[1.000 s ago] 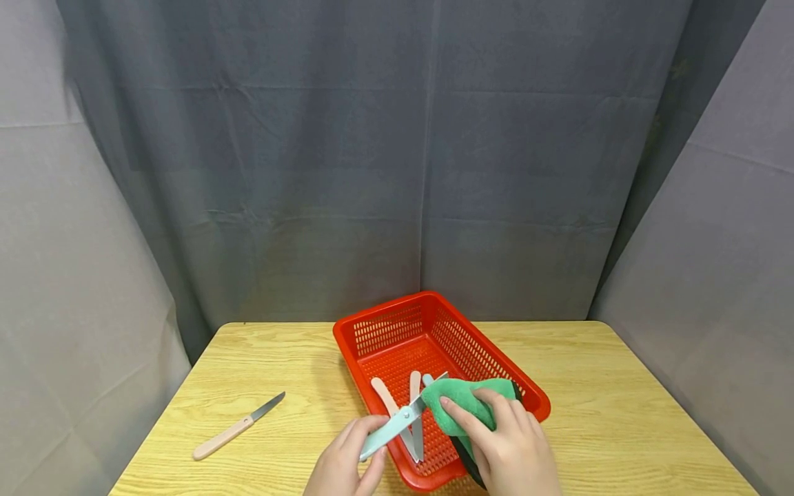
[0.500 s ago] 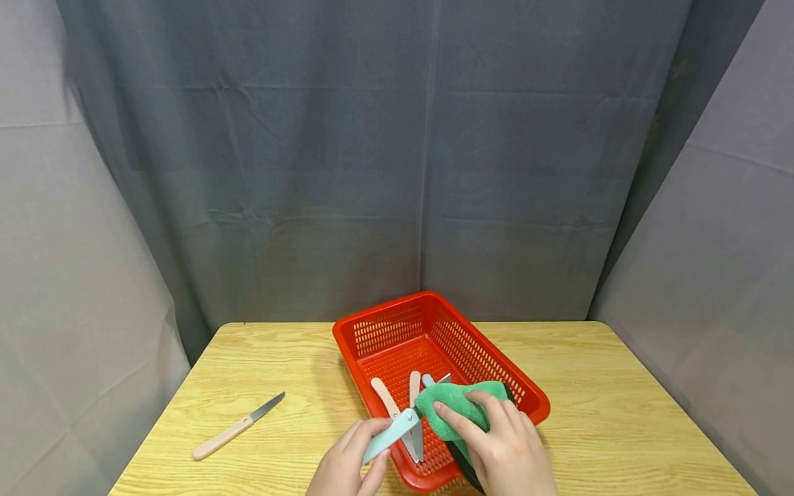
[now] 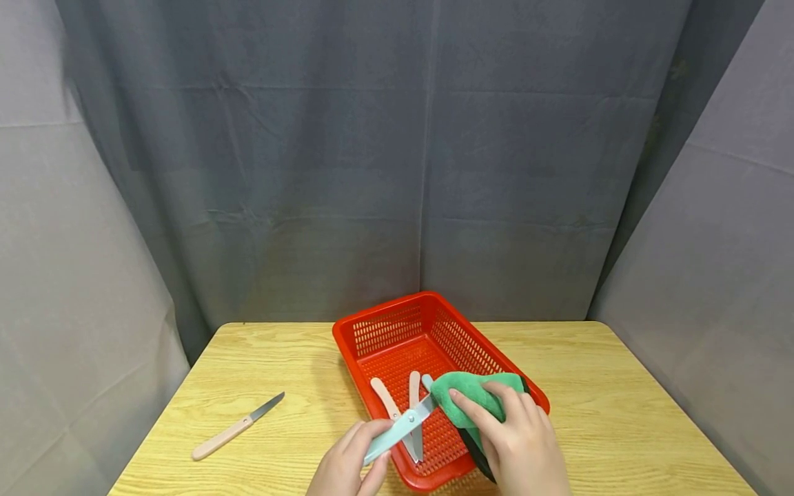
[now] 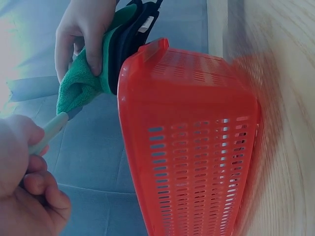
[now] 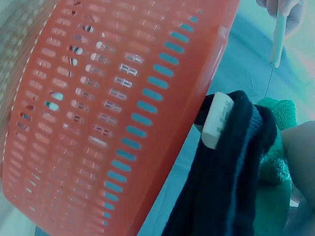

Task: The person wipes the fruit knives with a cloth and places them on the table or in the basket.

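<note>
Pinched by its light blue handle, a knife [image 3: 395,432] is held in my left hand [image 3: 350,460] over the near left side of the red basket. My right hand [image 3: 517,434] grips a green cloth [image 3: 471,393] with a dark edge, folded around the blade's outer part; the blade's tip is hidden inside it. In the left wrist view the cloth [image 4: 78,88] wraps the blade just beyond the handle [image 4: 49,132]. Below, inside the red basket [image 3: 428,303], lie two pink-handled knives, one [image 3: 386,397] leaning left, another [image 3: 415,389] nearly straight, and a light blue handle [image 3: 427,381] partly covered.
Left of the basket, a knife with a beige handle [image 3: 223,439] lies on the wooden table [image 3: 298,358], blade pointing away to the right. A dark grey curtain [image 3: 322,172] hangs behind the table, with paler cloth [image 3: 80,310] along the sides.
My right hand and the cloth slid toward the handle, then back out to the right along the blade, uncovering part of it near the handle. My left hand has barely moved.
</note>
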Motion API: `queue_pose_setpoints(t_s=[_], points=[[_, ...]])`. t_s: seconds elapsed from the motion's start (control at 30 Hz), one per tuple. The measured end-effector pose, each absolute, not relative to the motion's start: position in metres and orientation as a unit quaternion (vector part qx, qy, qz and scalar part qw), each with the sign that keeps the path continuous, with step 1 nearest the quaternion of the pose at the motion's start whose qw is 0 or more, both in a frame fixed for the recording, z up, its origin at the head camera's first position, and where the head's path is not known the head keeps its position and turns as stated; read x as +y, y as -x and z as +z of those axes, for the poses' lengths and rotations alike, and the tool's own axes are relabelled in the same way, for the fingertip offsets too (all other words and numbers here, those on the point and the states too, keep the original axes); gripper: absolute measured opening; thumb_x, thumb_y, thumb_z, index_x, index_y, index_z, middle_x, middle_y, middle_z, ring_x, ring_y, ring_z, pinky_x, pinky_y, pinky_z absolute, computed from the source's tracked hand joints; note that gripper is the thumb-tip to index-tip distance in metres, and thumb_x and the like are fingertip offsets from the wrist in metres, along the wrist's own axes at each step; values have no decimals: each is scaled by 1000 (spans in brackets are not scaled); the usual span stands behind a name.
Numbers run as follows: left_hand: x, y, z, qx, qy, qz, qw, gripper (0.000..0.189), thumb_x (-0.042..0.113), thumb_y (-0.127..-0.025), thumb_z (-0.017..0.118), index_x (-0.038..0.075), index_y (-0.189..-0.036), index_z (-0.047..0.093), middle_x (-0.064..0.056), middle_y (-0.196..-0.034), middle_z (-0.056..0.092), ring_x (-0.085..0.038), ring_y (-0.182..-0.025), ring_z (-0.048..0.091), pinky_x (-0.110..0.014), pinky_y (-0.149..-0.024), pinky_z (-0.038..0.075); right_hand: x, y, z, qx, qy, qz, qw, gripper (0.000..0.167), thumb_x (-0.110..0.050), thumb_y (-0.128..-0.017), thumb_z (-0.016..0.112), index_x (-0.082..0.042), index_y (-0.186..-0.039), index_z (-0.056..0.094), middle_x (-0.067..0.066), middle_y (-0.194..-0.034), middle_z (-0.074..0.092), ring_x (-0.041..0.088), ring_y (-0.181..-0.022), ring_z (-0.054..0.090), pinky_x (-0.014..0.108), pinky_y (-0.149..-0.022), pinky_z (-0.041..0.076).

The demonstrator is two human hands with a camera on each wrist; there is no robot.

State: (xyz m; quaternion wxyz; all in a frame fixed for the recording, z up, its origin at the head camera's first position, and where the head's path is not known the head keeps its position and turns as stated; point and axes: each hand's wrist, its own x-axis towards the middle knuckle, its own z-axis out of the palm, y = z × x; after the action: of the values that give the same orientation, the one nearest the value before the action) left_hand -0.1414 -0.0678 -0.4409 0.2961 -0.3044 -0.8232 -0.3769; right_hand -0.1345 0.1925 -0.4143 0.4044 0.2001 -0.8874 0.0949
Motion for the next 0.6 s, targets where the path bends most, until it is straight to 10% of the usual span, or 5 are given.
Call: queue_pose_setpoints(t_s=[0.1,0.37,0.6], points=[[-68,142,-441,-822,312,-370,301,49,1,-78,78,16,-123,66,12,-100,65,3,-80,53,-16,-67,47,197,136,-413,-886,-194,94,410,77,-4,-65,89,-36,-133,69,16,-116,64,33,-97,62,48,-69,55],[-68,140,-440,-840,276,-383,266,44,3,-82,78,16,-121,65,11,-104,67,2,-82,55,-22,-68,50,208,136,-405,-876,-185,93,435,80,3,-59,88,-30,-130,71,19,-115,62,36,-90,60,48,-69,55],[-68,140,-433,-854,262,-375,247,37,6,-87,76,14,-122,65,8,-106,68,0,-84,58,-25,-70,53,205,132,-397,-866,-204,89,447,43,-31,-108,35,-31,-131,71,19,-113,63,34,-87,60,49,-66,53]])
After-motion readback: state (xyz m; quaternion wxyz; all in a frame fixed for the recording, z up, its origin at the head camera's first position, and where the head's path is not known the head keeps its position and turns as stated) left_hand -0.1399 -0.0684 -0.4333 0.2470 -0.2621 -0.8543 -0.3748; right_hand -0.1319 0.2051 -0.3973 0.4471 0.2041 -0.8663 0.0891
